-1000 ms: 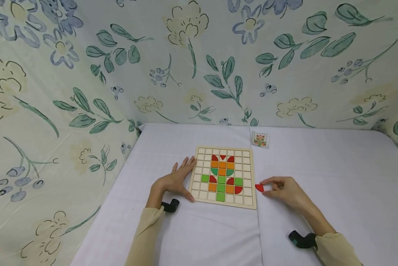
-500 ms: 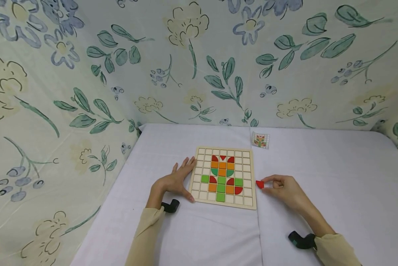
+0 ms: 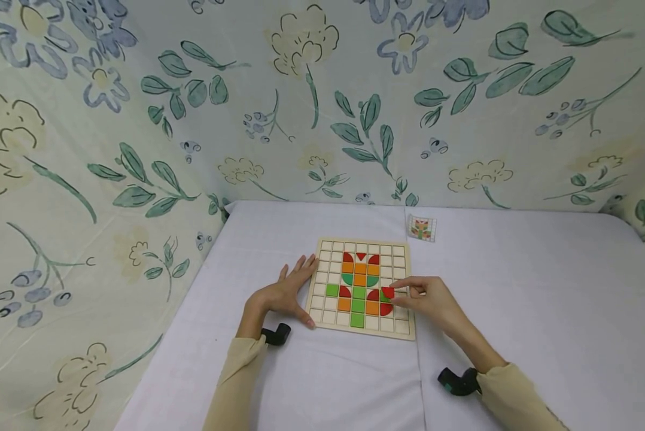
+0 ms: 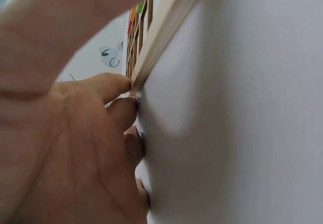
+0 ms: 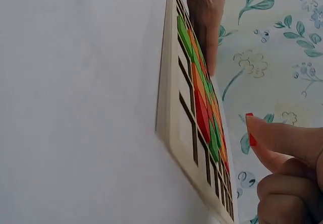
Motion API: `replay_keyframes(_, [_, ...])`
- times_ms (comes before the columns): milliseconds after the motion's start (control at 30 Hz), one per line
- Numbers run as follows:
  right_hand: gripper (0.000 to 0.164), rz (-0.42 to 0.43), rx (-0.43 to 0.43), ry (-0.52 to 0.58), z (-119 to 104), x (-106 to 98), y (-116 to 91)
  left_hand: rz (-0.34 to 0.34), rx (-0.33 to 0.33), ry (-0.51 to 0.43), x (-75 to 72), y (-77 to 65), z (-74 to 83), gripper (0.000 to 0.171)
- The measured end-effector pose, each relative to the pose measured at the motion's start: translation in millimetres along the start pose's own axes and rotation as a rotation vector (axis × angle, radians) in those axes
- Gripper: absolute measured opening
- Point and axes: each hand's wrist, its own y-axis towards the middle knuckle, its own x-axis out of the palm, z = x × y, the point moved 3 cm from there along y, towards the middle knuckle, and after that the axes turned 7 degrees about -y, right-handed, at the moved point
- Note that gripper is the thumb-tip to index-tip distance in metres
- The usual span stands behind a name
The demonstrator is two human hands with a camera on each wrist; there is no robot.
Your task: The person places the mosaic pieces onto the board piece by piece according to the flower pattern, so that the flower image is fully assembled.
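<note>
A square wooden grid board (image 3: 326, 246) lies on the white cloth, bearing red, orange and green tiles in a flower-like pattern. My left hand (image 3: 285, 292) rests spread along its left edge, with the thumb by the near left corner. In the left wrist view, fingertips (image 4: 120, 84) touch the board's wooden side. Thumb and fingers of my right hand (image 3: 429, 300) pinch a red quarter-circle tile (image 3: 388, 292) above the board's right part. That tile partly covers a light green square (image 3: 384, 298). The right wrist view shows the red tile (image 5: 252, 140) mostly hidden by the fingers, raised off the board.
A small pattern card (image 3: 422, 228) with a similar flower design lies behind the board's far right corner. White cloth (image 3: 543, 287) covers the table. A floral curtain (image 3: 322, 149) hangs behind and to the left.
My right hand has moved left with the red tile, from beside the board's right edge to over its right part. My left hand stays on the board's left edge.
</note>
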Motion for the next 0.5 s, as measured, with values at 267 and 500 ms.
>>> replay_keyframes(267, [0.027, -0.082, -0.09, 0.067, -32.9, 43.5, 12.0, -0.002, 0.0, 0.0, -0.6, -0.8, -0.9, 0.145])
replay_keyframes(500, [0.022, -0.1, -0.144, 0.042, -54.0, 73.6, 19.0, -0.007, 0.016, 0.002, -1.1, -1.0, 0.2, 0.143])
